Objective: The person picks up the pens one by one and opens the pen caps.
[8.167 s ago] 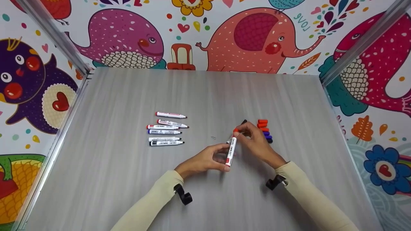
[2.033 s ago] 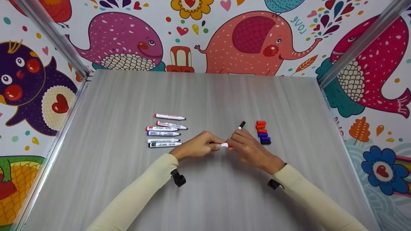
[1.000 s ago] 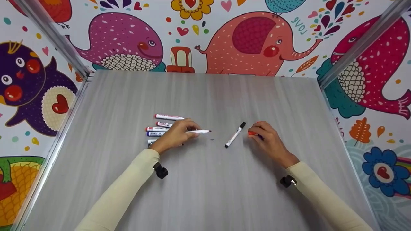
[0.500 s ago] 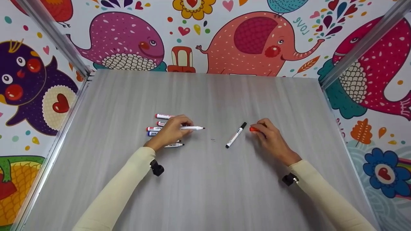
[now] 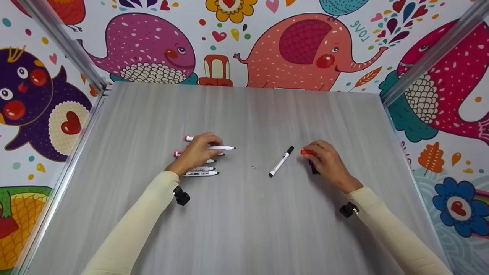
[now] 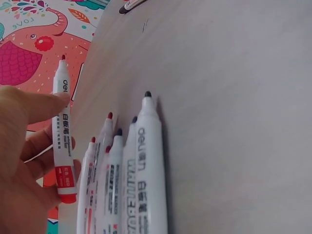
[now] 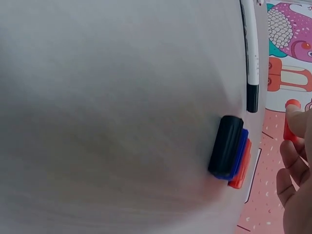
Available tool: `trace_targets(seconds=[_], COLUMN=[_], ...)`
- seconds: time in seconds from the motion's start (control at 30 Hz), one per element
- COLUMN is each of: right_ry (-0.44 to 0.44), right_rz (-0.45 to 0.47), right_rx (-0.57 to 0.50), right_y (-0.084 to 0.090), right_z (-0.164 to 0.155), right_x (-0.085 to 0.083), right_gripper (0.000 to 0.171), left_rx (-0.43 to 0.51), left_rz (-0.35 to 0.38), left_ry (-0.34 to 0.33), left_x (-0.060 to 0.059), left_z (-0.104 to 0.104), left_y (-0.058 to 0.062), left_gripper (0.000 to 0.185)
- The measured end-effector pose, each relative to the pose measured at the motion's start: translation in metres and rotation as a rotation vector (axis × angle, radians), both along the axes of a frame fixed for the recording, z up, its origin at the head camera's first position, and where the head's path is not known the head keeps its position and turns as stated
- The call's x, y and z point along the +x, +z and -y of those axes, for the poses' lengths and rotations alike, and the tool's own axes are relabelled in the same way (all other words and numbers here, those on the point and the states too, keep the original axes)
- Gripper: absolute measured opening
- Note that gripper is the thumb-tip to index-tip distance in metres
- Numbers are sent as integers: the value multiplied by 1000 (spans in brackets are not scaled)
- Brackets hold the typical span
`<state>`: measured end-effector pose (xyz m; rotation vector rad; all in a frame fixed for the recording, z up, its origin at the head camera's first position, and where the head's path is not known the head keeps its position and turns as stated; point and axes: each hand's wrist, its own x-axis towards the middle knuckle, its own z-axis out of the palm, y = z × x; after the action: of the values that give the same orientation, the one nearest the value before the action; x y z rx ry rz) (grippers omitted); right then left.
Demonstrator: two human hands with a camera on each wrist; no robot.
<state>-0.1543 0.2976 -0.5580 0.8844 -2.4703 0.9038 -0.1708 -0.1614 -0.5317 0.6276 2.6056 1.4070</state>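
The left hand [image 5: 196, 152] pinches an uncapped red marker [image 6: 62, 127] (barrel reads "deli") just above the marker row [image 6: 127, 180]. The right hand [image 5: 324, 162] pinches a red cap [image 5: 306, 152] over the cap pile [image 7: 230, 150], near a capped black marker [image 5: 280, 161].

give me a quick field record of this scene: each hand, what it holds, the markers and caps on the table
left hand: grips an uncapped red marker above the marker row
right hand: pinches a red cap
marker row: uncapped markers lying side by side, tips the same way
cap pile: black, blue and red caps stacked together beside the right hand
capped black marker: lies alone between the hands
table: grey wood-grain surface
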Motion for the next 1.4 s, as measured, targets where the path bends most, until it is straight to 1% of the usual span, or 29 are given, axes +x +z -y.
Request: trace_targets(seconds=[0.13, 0.2, 0.3, 0.37, 0.47, 0.63, 0.83, 0.93, 1.17, 1.33, 1.4], right_ry=[-14, -26, -52, -73, -92, -109, -139, -151, -160, -152, -151], right_rz=[19, 52, 125, 171, 205, 235, 277, 298, 308, 322, 342], right_rx=[7, 4, -13, -23, -28, -38, -55, -63, -94, -87, -81], right_y=[0, 1, 2, 2, 0, 0, 1, 1, -4, -5, -6], right_z=[-4, -6, -10, -13, -17, -23, -29, -31, -32, -32, -31], right_x=[-5, -7, -8, -9, -12, -17, -26, -29, -36, -39, -40], right_gripper=[22, 19, 16, 13, 10, 9, 11, 12, 12, 11, 11], left_rx=[-14, -27, -38, -37, -42, -66, -62, -70, -86, -111, -121], left_rz=[3, -2, -14, -7, 2, -4, -33, -30, 21, 39, 47], left_ry=[26, 36, 43, 47, 51, 59, 78, 86, 87, 82, 80], left_x=[-5, -8, -13, -15, -18, -24, -36, -41, -46, -48, -48], left_z=[6, 10, 15, 18, 22, 27, 32, 33, 38, 40, 40], left_y=[-1, -2, -3, -3, -4, -5, -8, -9, -11, -12, -13], left_gripper=[18, 18, 17, 17, 16, 16, 16, 17, 19, 20, 20])
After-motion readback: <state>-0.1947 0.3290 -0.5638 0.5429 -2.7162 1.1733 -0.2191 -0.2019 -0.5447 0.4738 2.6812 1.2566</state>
